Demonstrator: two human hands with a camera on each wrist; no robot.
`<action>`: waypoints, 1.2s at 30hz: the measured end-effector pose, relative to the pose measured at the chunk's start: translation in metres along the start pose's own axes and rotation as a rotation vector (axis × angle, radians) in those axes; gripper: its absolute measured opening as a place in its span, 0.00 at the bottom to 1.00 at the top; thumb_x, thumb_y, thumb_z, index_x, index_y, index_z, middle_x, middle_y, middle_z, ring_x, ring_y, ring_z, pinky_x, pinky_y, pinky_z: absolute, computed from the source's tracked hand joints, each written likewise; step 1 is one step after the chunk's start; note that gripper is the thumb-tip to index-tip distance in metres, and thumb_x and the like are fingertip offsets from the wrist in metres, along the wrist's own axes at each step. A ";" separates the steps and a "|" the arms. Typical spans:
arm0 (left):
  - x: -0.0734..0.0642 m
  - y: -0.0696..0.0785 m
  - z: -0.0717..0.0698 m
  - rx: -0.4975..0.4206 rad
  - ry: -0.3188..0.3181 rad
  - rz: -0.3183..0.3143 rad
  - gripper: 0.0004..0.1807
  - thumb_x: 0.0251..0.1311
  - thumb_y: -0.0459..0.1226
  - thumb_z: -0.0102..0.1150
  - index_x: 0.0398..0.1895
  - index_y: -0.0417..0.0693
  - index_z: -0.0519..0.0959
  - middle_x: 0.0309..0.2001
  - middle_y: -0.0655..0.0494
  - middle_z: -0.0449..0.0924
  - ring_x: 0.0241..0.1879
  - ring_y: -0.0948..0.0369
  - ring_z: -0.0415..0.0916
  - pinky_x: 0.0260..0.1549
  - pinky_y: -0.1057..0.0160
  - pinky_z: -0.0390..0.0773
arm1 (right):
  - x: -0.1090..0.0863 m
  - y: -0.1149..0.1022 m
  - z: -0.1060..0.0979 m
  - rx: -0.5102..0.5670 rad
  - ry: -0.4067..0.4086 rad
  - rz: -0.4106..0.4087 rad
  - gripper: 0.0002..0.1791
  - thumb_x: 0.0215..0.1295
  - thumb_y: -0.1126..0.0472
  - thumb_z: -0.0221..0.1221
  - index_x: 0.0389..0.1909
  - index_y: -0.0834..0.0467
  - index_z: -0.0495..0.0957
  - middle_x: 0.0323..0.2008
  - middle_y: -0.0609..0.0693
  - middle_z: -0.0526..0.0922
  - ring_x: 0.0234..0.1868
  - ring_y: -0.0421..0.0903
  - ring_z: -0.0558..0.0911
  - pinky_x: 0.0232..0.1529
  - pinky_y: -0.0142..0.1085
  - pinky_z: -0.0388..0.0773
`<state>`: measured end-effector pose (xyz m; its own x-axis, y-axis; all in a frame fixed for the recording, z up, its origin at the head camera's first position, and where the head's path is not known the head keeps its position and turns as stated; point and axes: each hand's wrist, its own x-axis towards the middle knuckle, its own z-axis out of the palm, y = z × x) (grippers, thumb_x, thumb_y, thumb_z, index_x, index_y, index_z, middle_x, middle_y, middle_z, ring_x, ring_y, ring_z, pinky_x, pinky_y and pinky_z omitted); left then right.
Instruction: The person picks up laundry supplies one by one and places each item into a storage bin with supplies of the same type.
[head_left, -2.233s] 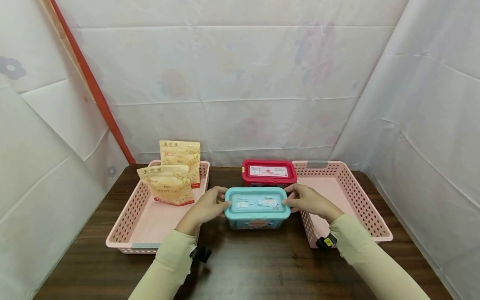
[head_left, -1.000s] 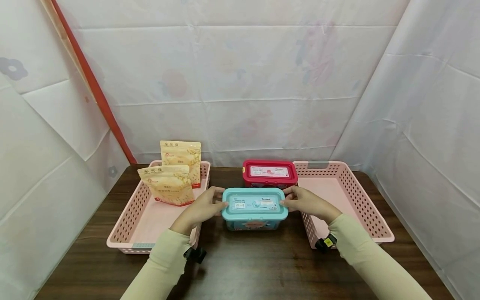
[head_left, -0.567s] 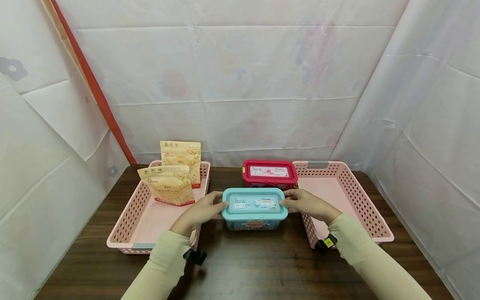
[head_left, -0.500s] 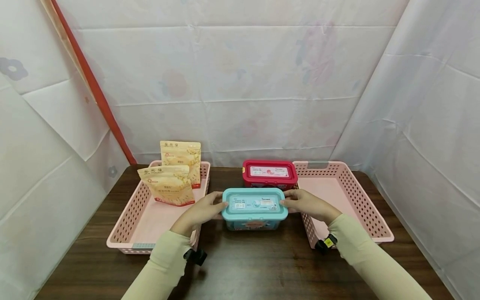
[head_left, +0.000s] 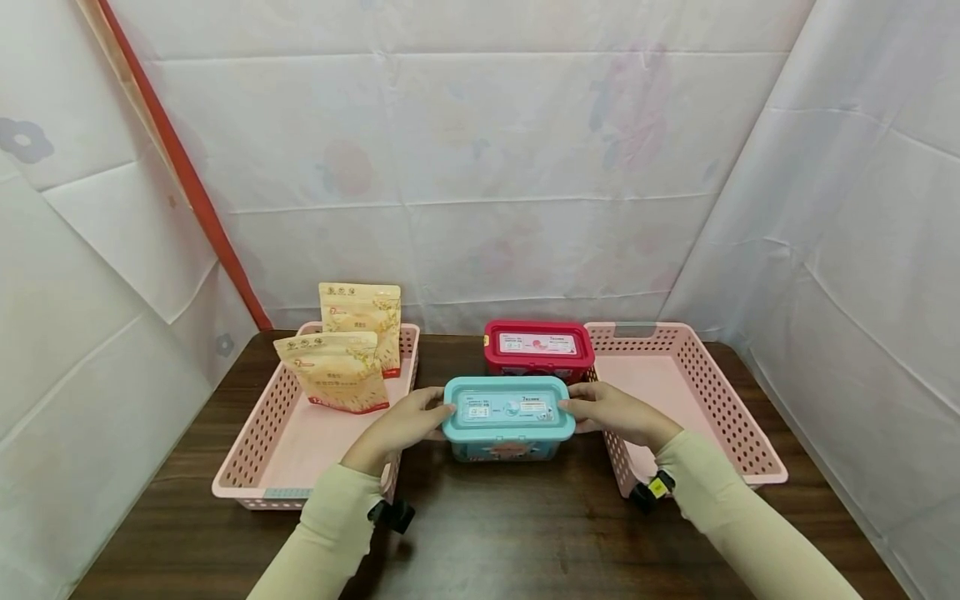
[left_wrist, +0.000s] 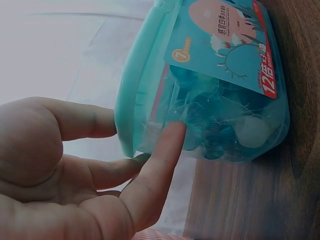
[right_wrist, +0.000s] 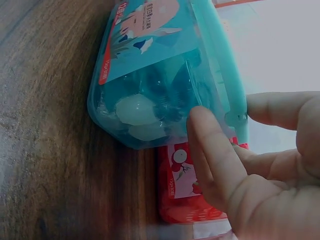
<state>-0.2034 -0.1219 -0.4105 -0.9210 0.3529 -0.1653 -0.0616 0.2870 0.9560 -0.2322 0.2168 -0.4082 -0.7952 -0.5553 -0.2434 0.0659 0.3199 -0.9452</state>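
Observation:
A turquoise lidded tub of laundry pods (head_left: 508, 408) stands upright on the table in the middle of the head view. My left hand (head_left: 405, 425) grips its left end, thumb at the lid's edge and fingers (left_wrist: 172, 142) under the rim against the clear side. From the other end my right hand (head_left: 618, 411) holds it the same way, with its fingers (right_wrist: 212, 140) against the wall below the lid. Pods show through the tub's side in both wrist views. Right behind stands a red lidded tub (head_left: 538, 343), its lower front partly hidden.
Two pink perforated baskets flank the tubs. In the left basket (head_left: 247, 454) stand two yellow pouches, one at the front (head_left: 337, 375) and one behind (head_left: 367, 317). The right basket (head_left: 720, 400) lies close beside the red tub. White cloth (head_left: 480, 167) hangs behind the dark wooden table (head_left: 510, 533).
Over the first second the turquoise tub shifted slightly left with both hands on it. Since then the fingers have lowered a little at its ends, and the tub has stayed in place.

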 end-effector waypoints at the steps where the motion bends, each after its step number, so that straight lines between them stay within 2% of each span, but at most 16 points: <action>1: 0.000 0.000 0.000 0.000 -0.003 0.003 0.28 0.75 0.33 0.48 0.69 0.21 0.59 0.53 0.34 0.76 0.42 0.53 0.83 0.45 0.48 0.83 | 0.000 0.000 0.000 0.004 0.000 0.000 0.35 0.78 0.57 0.52 0.70 0.79 0.52 0.55 0.65 0.76 0.52 0.52 0.82 0.55 0.44 0.80; 16: 0.002 -0.001 0.001 0.023 0.032 -0.019 0.29 0.75 0.35 0.49 0.68 0.21 0.59 0.55 0.33 0.75 0.44 0.52 0.82 0.46 0.48 0.83 | -0.001 0.004 0.001 0.040 0.002 0.005 0.32 0.79 0.61 0.47 0.70 0.80 0.52 0.53 0.65 0.77 0.47 0.49 0.81 0.53 0.43 0.81; 25: 0.002 -0.001 0.001 -0.005 0.025 -0.026 0.28 0.75 0.32 0.43 0.70 0.20 0.56 0.59 0.31 0.71 0.50 0.48 0.80 0.49 0.49 0.81 | -0.002 0.003 0.000 0.060 -0.012 -0.005 0.28 0.80 0.63 0.44 0.69 0.80 0.53 0.54 0.66 0.76 0.48 0.49 0.82 0.53 0.43 0.81; 36: 0.001 0.001 -0.001 -0.015 0.002 -0.012 0.27 0.76 0.31 0.43 0.69 0.18 0.56 0.60 0.29 0.70 0.51 0.48 0.79 0.48 0.49 0.82 | 0.000 0.003 0.000 0.070 -0.010 -0.016 0.27 0.79 0.65 0.45 0.69 0.81 0.54 0.53 0.65 0.78 0.48 0.48 0.82 0.52 0.43 0.82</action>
<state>-0.2047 -0.1227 -0.4097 -0.9209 0.3479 -0.1759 -0.0781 0.2773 0.9576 -0.2320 0.2178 -0.4114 -0.7904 -0.5676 -0.2302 0.0959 0.2565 -0.9618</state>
